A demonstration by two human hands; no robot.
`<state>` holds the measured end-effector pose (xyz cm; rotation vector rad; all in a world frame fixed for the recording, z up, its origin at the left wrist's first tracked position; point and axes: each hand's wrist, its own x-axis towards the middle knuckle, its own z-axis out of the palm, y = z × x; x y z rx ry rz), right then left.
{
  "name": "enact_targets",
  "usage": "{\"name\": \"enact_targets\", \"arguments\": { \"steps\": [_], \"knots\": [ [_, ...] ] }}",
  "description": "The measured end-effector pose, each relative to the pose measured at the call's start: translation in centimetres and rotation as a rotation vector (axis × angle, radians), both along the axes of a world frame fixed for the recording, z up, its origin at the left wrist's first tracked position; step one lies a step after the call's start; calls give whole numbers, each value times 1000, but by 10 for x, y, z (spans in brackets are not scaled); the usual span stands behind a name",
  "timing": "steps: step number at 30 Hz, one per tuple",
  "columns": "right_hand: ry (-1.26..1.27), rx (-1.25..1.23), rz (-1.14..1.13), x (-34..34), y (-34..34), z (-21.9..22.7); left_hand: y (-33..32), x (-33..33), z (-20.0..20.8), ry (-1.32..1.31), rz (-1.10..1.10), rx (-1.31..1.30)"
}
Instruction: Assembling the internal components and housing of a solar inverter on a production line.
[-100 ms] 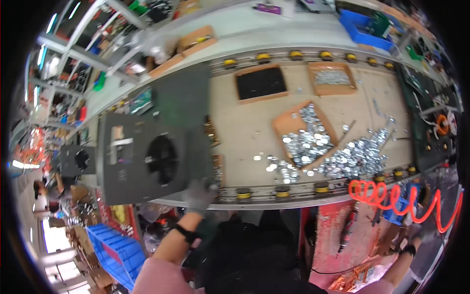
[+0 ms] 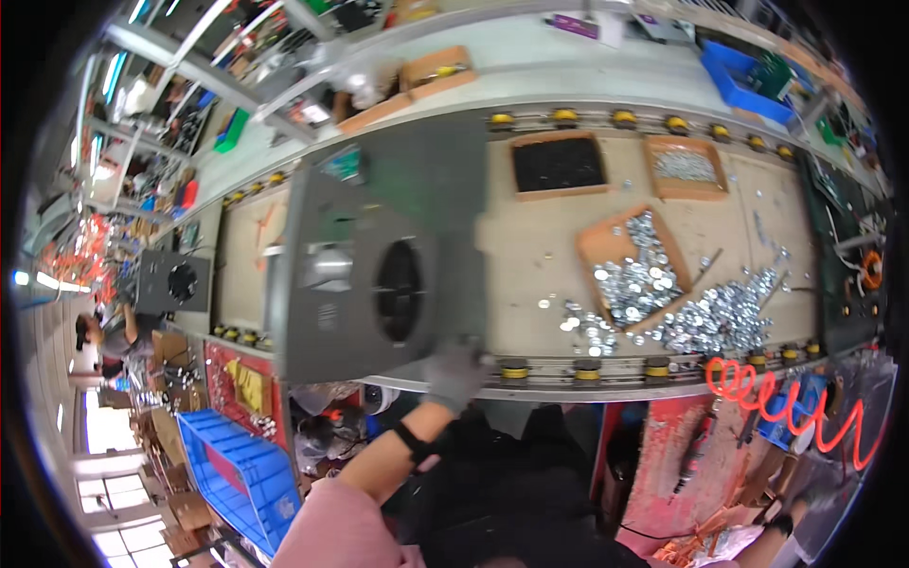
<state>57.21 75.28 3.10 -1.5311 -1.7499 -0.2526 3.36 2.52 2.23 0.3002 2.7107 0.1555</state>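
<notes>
A large grey metal casing (image 2: pixel 346 355) with a round black fan opening (image 2: pixel 399 291) stands on the roller line, left of the middle. My left hand (image 2: pixel 456 374), in a grey glove, is closed at its near right corner, though motion blurs the fingers. Low at the right edge, my right hand (image 2: pixel 816 494) is stretched out beside a clear plastic sheet (image 2: pixel 852 454). That hand is smeared and partly hidden, so its grip does not show. Right of the casing, an orange-brown tray (image 2: pixel 603 248) holds shiny metal parts, with a loose heap of metal parts (image 2: pixel 724 317) beside it.
Farther back are a tray of black parts (image 2: pixel 559 163) and a tray of small silver parts (image 2: pixel 686 165). An orange coiled hose (image 2: pixel 776 407) hangs at the right front. A blue crate (image 2: pixel 213 473) sits lower left. Another person (image 2: pixel 128 331) works far left.
The casing has slid right along the line with my left hand, covering small brass-coloured parts and a small tray seen at its right edge before. The whole view has shifted too.
</notes>
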Motion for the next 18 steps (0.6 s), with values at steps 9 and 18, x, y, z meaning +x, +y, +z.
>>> {"name": "enact_targets", "arguments": {
  "steps": [9, 18],
  "knots": [
    [50, 124, 233, -134, -332, 45, -90, 6, 2, -398, -648, 528],
    [602, 130, 1092, -412, -642, 169, -274, -96, 20, 335, -125, 422]
  ]
}}
